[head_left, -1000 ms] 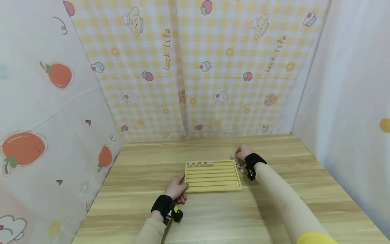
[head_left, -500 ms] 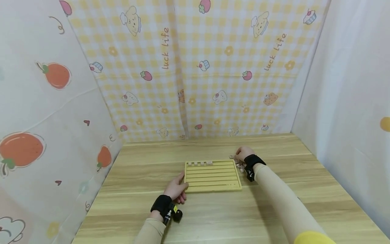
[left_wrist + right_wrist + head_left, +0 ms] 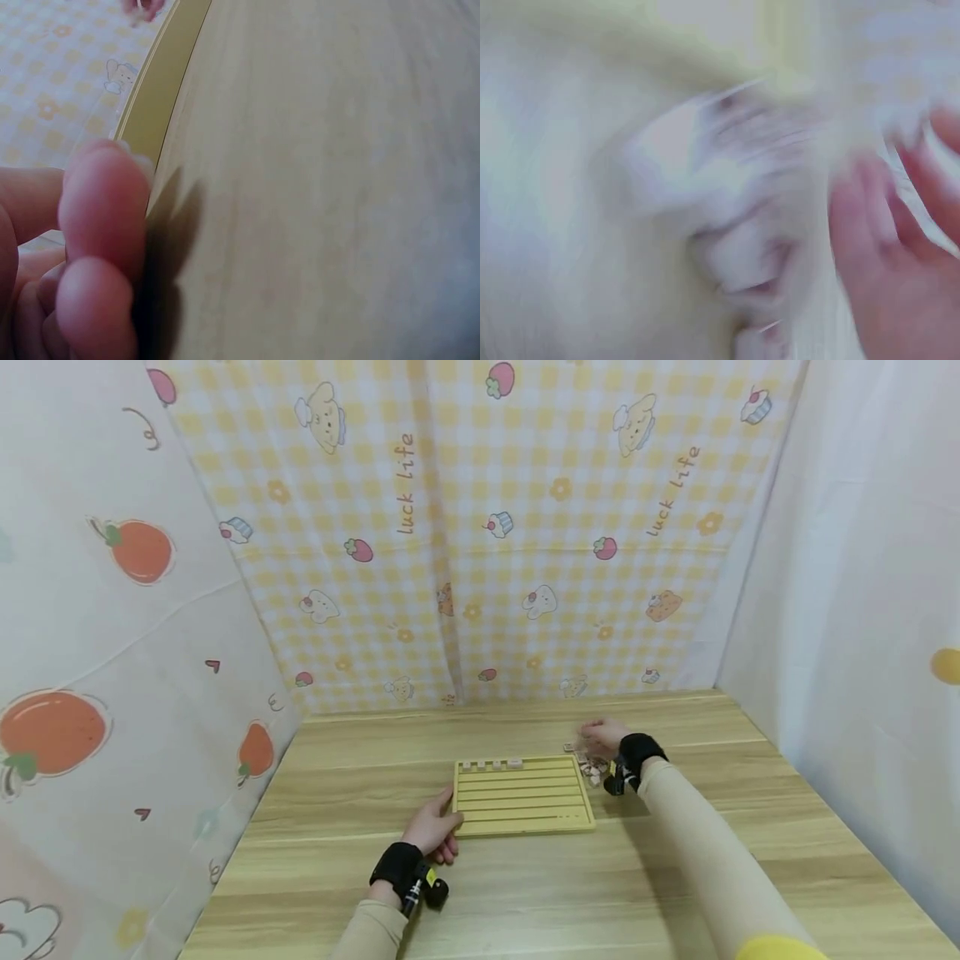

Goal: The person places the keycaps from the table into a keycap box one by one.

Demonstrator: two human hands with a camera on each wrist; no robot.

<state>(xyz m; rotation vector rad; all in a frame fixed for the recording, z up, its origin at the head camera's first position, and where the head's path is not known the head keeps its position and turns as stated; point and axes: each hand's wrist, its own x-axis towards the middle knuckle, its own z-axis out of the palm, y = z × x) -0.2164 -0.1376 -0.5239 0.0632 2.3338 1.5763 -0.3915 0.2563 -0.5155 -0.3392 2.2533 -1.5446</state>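
A yellow tray (image 3: 525, 795) with raised horizontal slats lies on the wooden table. My left hand (image 3: 432, 824) grips its left edge, thumb on top; the left wrist view shows the fingertips (image 3: 105, 202) against the tray's side wall (image 3: 161, 90). Several small pale blocks (image 3: 497, 765) stand in its top row, the rightmost one wider. A heap of loose pale blocks (image 3: 594, 772) lies off the tray's right edge. My right hand (image 3: 602, 737), motion-blurred, is just above and behind the heap. Its fingers bend together around a small pale piece at the tips, blurred in the right wrist view.
One small block (image 3: 568, 747) lies apart behind the tray's top right corner. A checked curtain (image 3: 480, 610) hangs behind the table (image 3: 360, 743), with white curtains on both sides. Both wrists wear black straps with cameras.
My right hand stayed low at the heap in the earlier frames; now it has lifted and shifted slightly right, uncovering more of the blocks. My left hand and the tray stay put.
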